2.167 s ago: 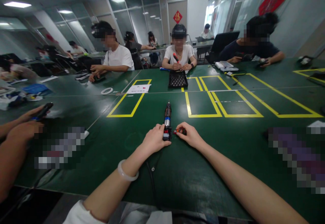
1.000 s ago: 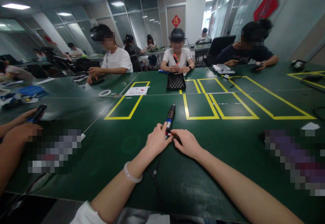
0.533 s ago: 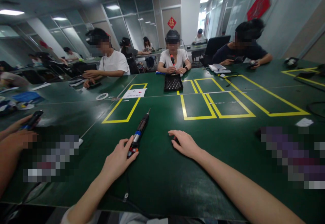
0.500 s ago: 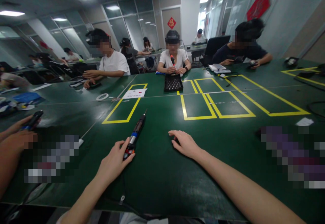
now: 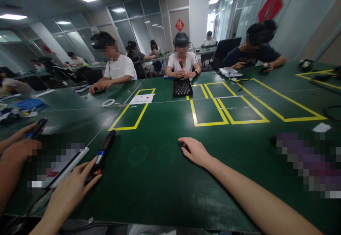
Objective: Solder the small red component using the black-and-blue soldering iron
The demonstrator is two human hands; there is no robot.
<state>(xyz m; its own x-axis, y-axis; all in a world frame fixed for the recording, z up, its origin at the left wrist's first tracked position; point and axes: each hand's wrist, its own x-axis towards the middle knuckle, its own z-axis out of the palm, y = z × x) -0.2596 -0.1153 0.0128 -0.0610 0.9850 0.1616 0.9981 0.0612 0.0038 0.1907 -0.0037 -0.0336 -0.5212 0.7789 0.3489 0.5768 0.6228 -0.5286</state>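
Observation:
A black and blue electric screwdriver point(image 5: 104, 149) lies along the green tabletop point(image 5: 149, 189), its front end pointing away from me. Wrapped round its rear end are the thumb and fingers of my left hand point(image 5: 72, 183). My right hand point(image 5: 195, 151) rests on the table to the right, fingers loosely bent and apart, holding nothing. Beside my left hand is a pale flat device point(image 5: 70, 167), partly blurred out.
Yellow tape outlines point(image 5: 210, 124) mark the table ahead. A black tray point(image 5: 182, 87) stands before a co-worker opposite. At left, another person's hands point(image 5: 20, 148) hold a dark tool. A white tape roll point(image 5: 108, 103) and paper sheet point(image 5: 142, 98) lie farther off.
My left hand has moved the electric screwdriver left across the table, closer to the pale device. My right hand has stayed in place.

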